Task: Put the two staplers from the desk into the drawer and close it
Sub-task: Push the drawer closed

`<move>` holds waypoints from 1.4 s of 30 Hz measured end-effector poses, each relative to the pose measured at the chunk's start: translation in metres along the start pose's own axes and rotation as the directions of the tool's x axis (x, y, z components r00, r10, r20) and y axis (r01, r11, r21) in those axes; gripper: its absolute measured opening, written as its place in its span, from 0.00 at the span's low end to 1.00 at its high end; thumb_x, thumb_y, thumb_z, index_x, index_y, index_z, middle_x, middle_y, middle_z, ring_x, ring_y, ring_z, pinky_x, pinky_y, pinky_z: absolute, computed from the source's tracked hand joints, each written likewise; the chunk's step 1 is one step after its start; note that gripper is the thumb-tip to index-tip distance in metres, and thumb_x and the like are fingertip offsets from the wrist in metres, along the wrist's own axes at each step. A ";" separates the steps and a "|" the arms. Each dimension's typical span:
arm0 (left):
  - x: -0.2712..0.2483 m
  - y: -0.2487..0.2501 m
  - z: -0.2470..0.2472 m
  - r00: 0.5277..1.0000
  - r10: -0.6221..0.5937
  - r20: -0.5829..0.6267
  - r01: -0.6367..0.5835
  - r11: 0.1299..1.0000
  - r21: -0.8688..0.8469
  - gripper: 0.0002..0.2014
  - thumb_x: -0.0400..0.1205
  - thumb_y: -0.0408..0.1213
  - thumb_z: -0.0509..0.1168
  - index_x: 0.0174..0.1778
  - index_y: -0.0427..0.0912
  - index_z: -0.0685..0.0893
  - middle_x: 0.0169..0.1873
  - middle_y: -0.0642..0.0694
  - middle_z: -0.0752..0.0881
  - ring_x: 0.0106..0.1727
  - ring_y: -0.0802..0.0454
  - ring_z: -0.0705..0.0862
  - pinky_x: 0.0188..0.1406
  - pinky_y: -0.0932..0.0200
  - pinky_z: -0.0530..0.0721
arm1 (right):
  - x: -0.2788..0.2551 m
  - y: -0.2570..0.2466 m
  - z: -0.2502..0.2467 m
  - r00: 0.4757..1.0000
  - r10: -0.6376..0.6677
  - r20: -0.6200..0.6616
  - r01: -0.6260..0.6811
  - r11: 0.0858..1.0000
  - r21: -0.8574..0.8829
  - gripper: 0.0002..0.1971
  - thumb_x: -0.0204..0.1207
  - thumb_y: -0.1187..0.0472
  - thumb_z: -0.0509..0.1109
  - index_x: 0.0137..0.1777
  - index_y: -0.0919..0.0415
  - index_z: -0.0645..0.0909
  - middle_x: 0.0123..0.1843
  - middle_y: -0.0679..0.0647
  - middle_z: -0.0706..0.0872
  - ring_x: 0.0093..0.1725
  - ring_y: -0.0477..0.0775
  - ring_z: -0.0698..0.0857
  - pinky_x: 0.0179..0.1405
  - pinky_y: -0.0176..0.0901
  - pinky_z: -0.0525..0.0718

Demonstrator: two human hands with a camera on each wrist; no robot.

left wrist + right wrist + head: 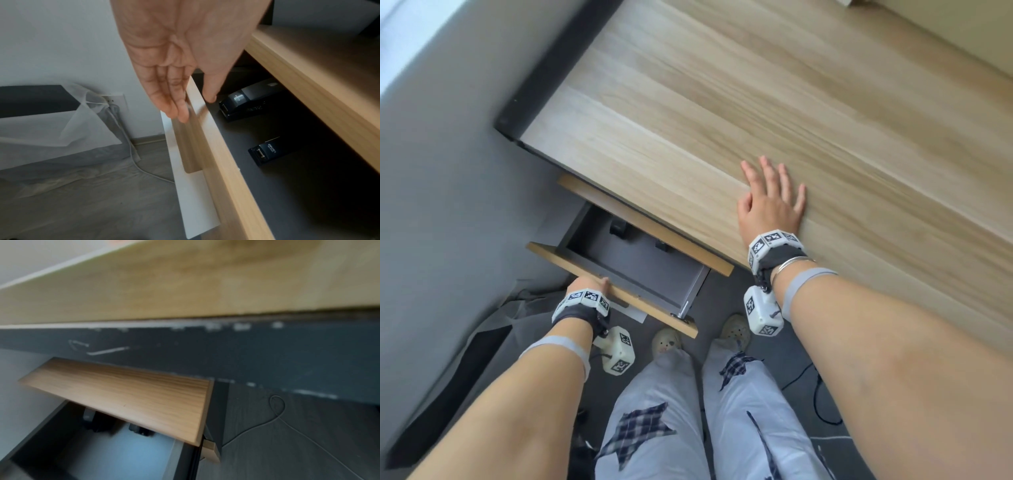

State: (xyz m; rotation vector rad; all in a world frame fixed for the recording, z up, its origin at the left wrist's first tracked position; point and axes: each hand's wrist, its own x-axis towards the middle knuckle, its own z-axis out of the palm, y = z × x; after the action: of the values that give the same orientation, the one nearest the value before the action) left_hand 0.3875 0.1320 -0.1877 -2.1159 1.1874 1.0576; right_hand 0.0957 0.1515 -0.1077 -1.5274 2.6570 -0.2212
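Two black staplers lie in the partly open grey drawer (640, 263) under the desk: one stapler (618, 229) at the back left, the other stapler (663, 246) to its right. In the left wrist view they show as a far stapler (246, 100) and a near stapler (267, 151). My left hand (589, 284) rests on the wooden drawer front (216, 146), straight fingers (174, 107) on its outer face, thumb over the top edge. My right hand (770, 202) lies flat and empty on the desk top (722, 102). The right wrist view shows the staplers (92, 423) blurred.
The person's legs and shoes (667, 342) stand just in front of the drawer. A grey cloth heap (61, 154) and a white cable (131, 146) lie on the floor to the left. Thin cables (818, 394) run on the floor at right. A wall (431, 171) bounds the left.
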 end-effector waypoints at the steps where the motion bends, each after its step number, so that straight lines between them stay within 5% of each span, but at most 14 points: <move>1: 0.001 0.004 -0.001 1.000 0.018 -0.015 -0.018 1.000 -0.003 0.27 0.83 0.50 0.56 0.53 0.27 0.87 0.56 0.31 0.87 0.53 0.36 0.86 0.53 0.50 0.80 | 0.000 0.000 0.000 1.000 -0.002 0.001 0.002 1.000 0.000 0.29 0.77 0.56 0.57 0.78 0.35 0.62 0.83 0.41 0.63 0.84 0.51 0.61 0.80 0.65 0.54; 5: 0.008 0.020 -0.003 0.995 0.079 -0.064 -0.082 0.996 -0.044 0.34 0.84 0.55 0.47 0.50 0.29 0.89 0.52 0.32 0.90 0.53 0.36 0.87 0.49 0.52 0.78 | 0.000 0.001 0.000 1.000 -0.002 0.006 0.002 1.000 -0.007 0.29 0.76 0.55 0.57 0.78 0.34 0.62 0.83 0.41 0.63 0.84 0.51 0.61 0.80 0.64 0.53; 12: 0.001 0.058 -0.009 0.991 0.121 -0.065 -0.136 0.927 -0.350 0.34 0.80 0.61 0.54 0.43 0.28 0.86 0.51 0.31 0.90 0.53 0.34 0.88 0.58 0.47 0.81 | 0.000 0.000 -0.001 1.000 -0.002 0.001 0.002 1.000 -0.013 0.30 0.76 0.55 0.57 0.78 0.33 0.61 0.83 0.40 0.63 0.84 0.51 0.61 0.81 0.64 0.53; 19: 0.011 0.081 -0.010 0.980 0.188 -0.071 -0.199 0.860 -0.470 0.39 0.71 0.63 0.64 0.59 0.27 0.82 0.54 0.30 0.88 0.56 0.34 0.88 0.63 0.42 0.84 | 0.001 -0.001 0.001 0.998 -0.006 -0.066 0.007 1.000 0.010 0.29 0.74 0.56 0.60 0.76 0.36 0.67 0.81 0.43 0.69 0.81 0.53 0.68 0.78 0.67 0.59; 22: 0.006 0.093 -0.011 0.965 0.233 -0.117 -0.261 0.855 -0.448 0.24 0.74 0.54 0.68 0.36 0.30 0.84 0.41 0.32 0.87 0.46 0.37 0.88 0.53 0.50 0.85 | 0.001 -0.001 0.002 0.997 -0.011 -0.074 0.012 1.000 0.008 0.29 0.73 0.56 0.60 0.75 0.36 0.68 0.80 0.43 0.70 0.81 0.53 0.69 0.78 0.67 0.60; 24: 0.003 0.099 -0.009 0.963 0.230 -0.139 -0.268 0.856 -0.443 0.20 0.75 0.46 0.69 0.22 0.39 0.74 0.34 0.37 0.83 0.40 0.42 0.82 0.43 0.54 0.78 | 0.001 -0.001 0.002 0.997 -0.014 -0.075 0.015 1.000 0.015 0.29 0.73 0.56 0.61 0.75 0.36 0.68 0.80 0.43 0.70 0.81 0.54 0.69 0.78 0.67 0.60; 28: 0.002 0.102 -0.008 0.962 0.228 -0.153 -0.272 0.867 -0.418 0.19 0.75 0.42 0.70 0.23 0.37 0.73 0.24 0.43 0.78 0.35 0.45 0.78 0.36 0.53 0.77 | 0.001 0.000 0.003 0.996 -0.013 -0.089 0.014 1.000 0.013 0.29 0.72 0.56 0.59 0.74 0.37 0.70 0.80 0.43 0.72 0.80 0.54 0.70 0.77 0.68 0.61; 33: 0.009 0.100 -0.010 0.965 0.220 -0.143 -0.261 0.867 -0.425 0.22 0.74 0.41 0.73 0.19 0.41 0.69 0.20 0.46 0.73 0.22 0.50 0.71 0.21 0.63 0.67 | 0.001 0.000 0.002 0.995 -0.016 -0.095 0.017 1.000 0.011 0.29 0.72 0.55 0.59 0.74 0.37 0.70 0.79 0.43 0.72 0.80 0.54 0.70 0.77 0.68 0.62; 35: 0.010 0.100 -0.011 0.968 0.206 -0.141 -0.248 0.861 -0.444 0.22 0.73 0.42 0.73 0.19 0.42 0.69 0.24 0.41 0.77 0.31 0.47 0.76 0.30 0.54 0.79 | 0.001 0.000 0.002 0.996 -0.017 -0.083 0.017 1.000 0.005 0.29 0.72 0.55 0.58 0.75 0.36 0.69 0.80 0.43 0.71 0.80 0.54 0.70 0.77 0.67 0.61; 36: 0.011 0.099 -0.011 0.971 0.196 -0.137 -0.237 0.858 -0.455 0.22 0.73 0.42 0.74 0.20 0.42 0.68 0.29 0.40 0.78 0.36 0.48 0.77 0.42 0.46 0.85 | 0.001 0.000 0.002 0.997 -0.017 -0.074 0.017 1.000 0.004 0.29 0.72 0.54 0.57 0.75 0.36 0.68 0.80 0.43 0.71 0.80 0.54 0.69 0.77 0.67 0.61; 38: 0.012 0.098 -0.012 0.975 0.179 -0.132 -0.220 0.861 -0.459 0.23 0.71 0.43 0.75 0.20 0.43 0.68 0.30 0.40 0.79 0.39 0.48 0.77 0.59 0.41 0.84 | 0.001 -0.001 0.002 0.998 -0.014 -0.067 0.015 1.000 0.008 0.29 0.71 0.54 0.55 0.75 0.36 0.68 0.80 0.43 0.71 0.80 0.54 0.69 0.77 0.67 0.61; 40: 0.011 0.100 -0.014 0.978 0.172 -0.118 -0.208 0.865 -0.456 0.23 0.71 0.43 0.75 0.19 0.43 0.68 0.23 0.45 0.76 0.31 0.48 0.77 0.52 0.43 0.86 | 0.001 -0.002 0.002 0.998 -0.011 -0.064 0.012 1.000 0.020 0.30 0.71 0.53 0.52 0.75 0.36 0.69 0.80 0.43 0.71 0.80 0.54 0.69 0.77 0.68 0.61; 42: 0.009 0.101 -0.016 0.976 0.190 -0.102 -0.216 0.880 -0.423 0.24 0.72 0.44 0.74 0.19 0.42 0.68 0.20 0.46 0.72 0.23 0.50 0.71 0.28 0.52 0.77 | 0.001 -0.002 0.001 0.998 -0.007 -0.057 0.008 1.000 0.020 0.30 0.70 0.53 0.51 0.75 0.37 0.69 0.80 0.43 0.71 0.81 0.54 0.69 0.77 0.68 0.61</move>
State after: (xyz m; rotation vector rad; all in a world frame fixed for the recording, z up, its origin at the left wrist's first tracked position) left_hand 0.3092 0.0653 -0.1897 -2.4033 1.3211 1.4807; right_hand 0.0973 0.1497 -0.1083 -1.5481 2.6838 -0.2960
